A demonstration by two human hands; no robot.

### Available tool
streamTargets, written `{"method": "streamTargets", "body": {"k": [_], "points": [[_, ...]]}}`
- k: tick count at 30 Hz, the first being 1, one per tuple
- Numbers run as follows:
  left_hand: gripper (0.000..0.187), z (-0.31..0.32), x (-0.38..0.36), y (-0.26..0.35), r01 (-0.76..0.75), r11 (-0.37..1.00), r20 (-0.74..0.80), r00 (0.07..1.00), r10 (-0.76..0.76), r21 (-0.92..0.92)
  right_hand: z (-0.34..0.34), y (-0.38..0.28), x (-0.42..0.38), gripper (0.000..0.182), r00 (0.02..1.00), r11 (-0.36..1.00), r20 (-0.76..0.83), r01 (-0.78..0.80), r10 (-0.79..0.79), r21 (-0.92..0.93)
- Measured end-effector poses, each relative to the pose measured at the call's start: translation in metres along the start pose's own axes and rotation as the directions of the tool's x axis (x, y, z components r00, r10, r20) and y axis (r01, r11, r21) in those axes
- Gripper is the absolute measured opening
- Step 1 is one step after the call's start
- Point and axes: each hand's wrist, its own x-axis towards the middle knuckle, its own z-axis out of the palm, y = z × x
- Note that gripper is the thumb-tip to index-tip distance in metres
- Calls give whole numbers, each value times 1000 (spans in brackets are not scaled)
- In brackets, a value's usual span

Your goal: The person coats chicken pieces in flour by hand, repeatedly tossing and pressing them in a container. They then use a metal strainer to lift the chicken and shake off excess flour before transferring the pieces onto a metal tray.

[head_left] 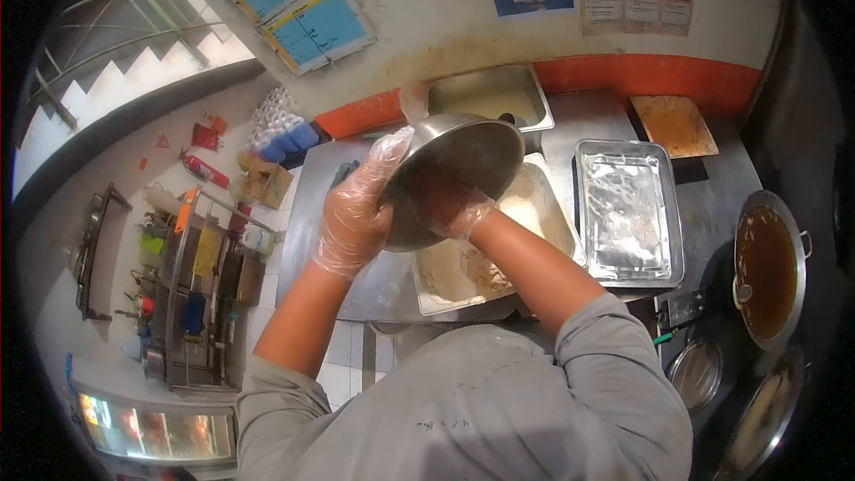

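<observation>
A round metal bowl (499, 144) is tilted on its side above a rectangular metal pan (435, 296). My left hand (358, 209), in a thin clear plastic glove, grips the bowl by its left rim. Also gloved, my right hand (452, 210) reaches into the bowl's mouth, where shadow hides its fingers and whatever they touch. Pale flour-like powder (525, 196) and some lumpy brownish bits (481, 274) lie in the pan under the bowl.
Behind stands a deep metal pan (543, 98) with pale liquid. To the right are a shiny metal tray (629, 214), a brown board (674, 126) and a wok of brown oil (768, 267). A round strainer (695, 374) sits near the front right. Shelving (200, 285) stands left.
</observation>
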Motion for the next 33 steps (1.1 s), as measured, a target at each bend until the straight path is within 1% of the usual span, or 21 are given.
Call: {"method": "streamTargets", "body": {"k": [2,3,4,6,8,10,11,12,14,15,16,18,19,21,22,24,28,30,31,32,33], "points": [[74,-5,-3,-1,31,999,-31,999,-30,13,-7,-2,-36,51,994,991,-66,98,-92,93],[75,-7,-5,-2,61,998,-56,997,-60,23,-23,2,-41,45,958,995,287,-23,-5,95],[75,-9,-9,-5,73,997,-67,995,-72,20,-38,7,-45,41,794,990,603,-135,78,50],[77,-15,-17,-12,163,980,-112,978,-176,-115,-44,23,-70,29,898,992,437,-95,49,82],[80,-28,-25,-21,236,971,-127,963,-239,-36,-42,47,-86,32,904,986,425,-112,50,121],[78,-38,-37,-35,166,985,-334,927,-171,-44,-39,60,-99,36,905,976,421,-133,49,171],[80,-44,-50,-42,233,970,-362,900,-242,-70,-38,64,-105,37,887,980,455,-153,79,127],[72,-51,-63,-45,293,951,-380,872,-309,-103,-36,67,-110,39,866,981,487,-174,113,81],[60,-41,-124,-115,334,936,-540,811,-225,110,-43,65,-118,39,840,986,531,-162,112,49],[55,-39,-152,-123,436,865,-565,660,-495,-249,-47,62,-122,43,850,974,505,-215,151,72],[50,-35,-179,-127,457,675,-479,478,-736,-580,-49,62,-127,46,855,959,480,-269,194,93],[49,-18,-216,-144,437,424,-338,265,-903,-793,-46,67,-138,48,851,953,493,-275,182,124],[49,-2,-242,-163,440,406,-325,249,-912,-801,-41,71,-144,49,861,946,467,-294,201,135],[50,34,-293,-199,326,176,-168,54,-984,-929,-36,72,-146,55,837,930,477,-355,267,101],[50,46,-301,-201,322,160,-157,37,-987,-933,-32,73,-146,55,828,931,493,-354,267,90],[51,67,-307,-204,330,117,-134,-28,-991,-937,-22,77,-147,53,793,925,483,-365,370,-110],[51,72,-294,-198,216,52,-64,-49,-997,-975,-19,89,-128,56,758,909,507,-386,411,-160],[55,56,-274,-174,518,-22,-99,-205,-974,-855,-6,106,-128,59,756,875,451,-460,474,-150],[55,57,-273,-166,513,-28,-94,-210,-973,-858,10,121,-128,59,755,876,454,-456,474,-156],[59,60,-276,-157,716,325,-429,40,-902,-618,30,140,-128,60,756,857,416,-495,505,-141],[63,62,-274,-149,764,601,-630,351,-693,-236,40,154,-125,61,754,836,376,-535,539,-125]]}}
